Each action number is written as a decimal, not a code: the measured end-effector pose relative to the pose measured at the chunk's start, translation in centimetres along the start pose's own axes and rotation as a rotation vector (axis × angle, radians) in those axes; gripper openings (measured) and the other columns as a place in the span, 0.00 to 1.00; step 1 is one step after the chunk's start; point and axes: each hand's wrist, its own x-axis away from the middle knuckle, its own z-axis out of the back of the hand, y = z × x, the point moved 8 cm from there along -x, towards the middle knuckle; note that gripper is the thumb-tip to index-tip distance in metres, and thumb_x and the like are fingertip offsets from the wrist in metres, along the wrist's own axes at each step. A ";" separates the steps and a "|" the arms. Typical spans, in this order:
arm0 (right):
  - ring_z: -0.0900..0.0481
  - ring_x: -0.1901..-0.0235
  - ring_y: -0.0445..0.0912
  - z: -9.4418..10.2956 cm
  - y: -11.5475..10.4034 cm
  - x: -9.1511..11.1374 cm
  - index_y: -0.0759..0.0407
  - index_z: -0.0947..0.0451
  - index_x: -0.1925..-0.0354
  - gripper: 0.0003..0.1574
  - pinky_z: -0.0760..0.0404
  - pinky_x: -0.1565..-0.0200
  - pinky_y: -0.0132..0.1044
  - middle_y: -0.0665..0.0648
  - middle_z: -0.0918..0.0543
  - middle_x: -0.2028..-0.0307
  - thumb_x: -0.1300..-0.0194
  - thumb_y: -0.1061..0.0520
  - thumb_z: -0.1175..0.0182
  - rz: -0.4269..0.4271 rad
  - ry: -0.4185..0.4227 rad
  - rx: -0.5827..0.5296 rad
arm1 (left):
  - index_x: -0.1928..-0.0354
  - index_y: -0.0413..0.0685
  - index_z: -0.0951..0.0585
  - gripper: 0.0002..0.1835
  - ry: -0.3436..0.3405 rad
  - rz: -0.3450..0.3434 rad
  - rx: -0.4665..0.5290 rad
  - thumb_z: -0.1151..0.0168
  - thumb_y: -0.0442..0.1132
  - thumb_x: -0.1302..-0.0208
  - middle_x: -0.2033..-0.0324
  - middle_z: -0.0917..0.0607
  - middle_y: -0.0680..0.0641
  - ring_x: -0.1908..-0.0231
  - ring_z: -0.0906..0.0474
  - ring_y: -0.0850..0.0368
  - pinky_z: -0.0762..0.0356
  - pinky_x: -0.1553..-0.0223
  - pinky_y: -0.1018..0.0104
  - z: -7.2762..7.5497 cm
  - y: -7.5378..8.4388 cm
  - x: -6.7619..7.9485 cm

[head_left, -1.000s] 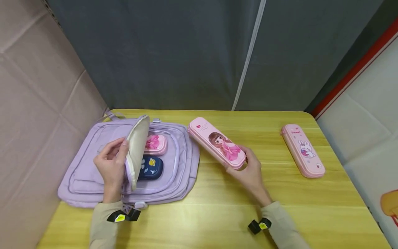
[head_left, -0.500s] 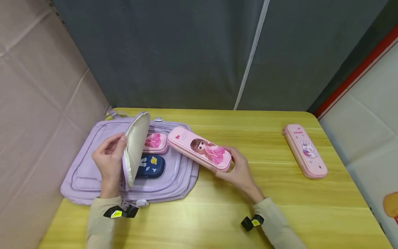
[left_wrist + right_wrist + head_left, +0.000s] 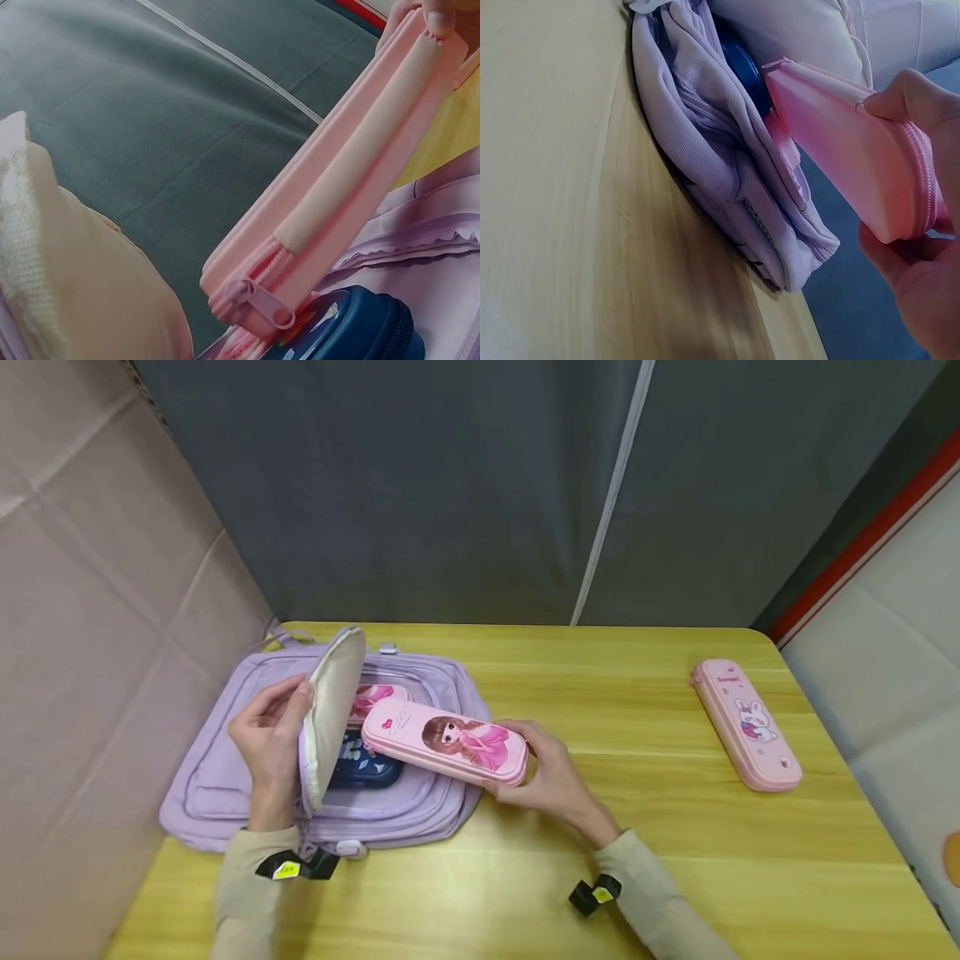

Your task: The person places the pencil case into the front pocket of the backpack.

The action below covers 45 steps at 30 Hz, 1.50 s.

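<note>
A lilac backpack lies flat on the table, its front pocket flap raised to show a cream lining. My left hand pinches the edge of that flap. In my right hand I grip one end of a pink pencil case with a doll-like girl printed on its lid; its far end hangs over the pocket. Beneath it in the pocket lie a navy pencil case with space pictures and another pink pencil case, both partly hidden by the flap and the held case.
Another pink pencil case, printed with a white rabbit, lies at the right of the wooden table. A grey curtain hangs behind the table, and a pale cloth wall stands close at the left.
My right hand has carried the girl-printed pencil case leftward from over the table to over the backpack pocket, turning it more level sideways. The left hand keeps holding the flap up.
</note>
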 end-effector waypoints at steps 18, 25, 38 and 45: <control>0.28 0.41 0.48 -2.3 -0.1 -1.0 0.55 0.30 0.31 0.52 0.24 0.32 0.48 0.57 0.28 0.43 0.53 0.53 0.21 0.015 -0.071 -0.025 | 0.60 0.29 0.12 0.08 -0.008 -0.001 -0.046 0.30 0.27 0.41 0.72 0.09 0.53 0.73 0.15 0.65 0.16 0.66 0.77 -0.4 0.7 -0.2; 0.23 0.37 0.53 -2.7 -0.3 -2.0 0.68 0.34 0.32 0.53 0.23 0.33 0.41 0.64 0.25 0.36 0.51 0.59 0.19 0.031 -0.069 -0.115 | 0.60 0.28 0.13 0.08 -0.025 -0.019 -0.041 0.31 0.26 0.41 0.72 0.09 0.52 0.73 0.14 0.64 0.16 0.65 0.77 -0.6 1.4 -0.3; 0.22 0.37 0.55 -4.7 -1.4 -3.0 0.68 0.30 0.35 0.47 0.20 0.37 0.40 0.64 0.22 0.38 0.51 0.62 0.20 0.096 -0.067 -0.159 | 0.60 0.21 0.15 0.10 -0.098 -0.081 0.005 0.31 0.24 0.43 0.71 0.09 0.50 0.67 0.11 0.62 0.14 0.62 0.76 -2.4 2.2 0.5; 0.20 0.40 0.55 -6.3 -1.8 -3.4 0.70 0.31 0.36 0.48 0.20 0.37 0.35 0.65 0.21 0.39 0.52 0.63 0.19 0.068 -0.055 -0.199 | 0.60 0.23 0.14 0.11 -0.094 -0.084 -0.023 0.29 0.26 0.43 0.70 0.09 0.51 0.66 0.11 0.62 0.14 0.61 0.76 -2.8 2.3 0.8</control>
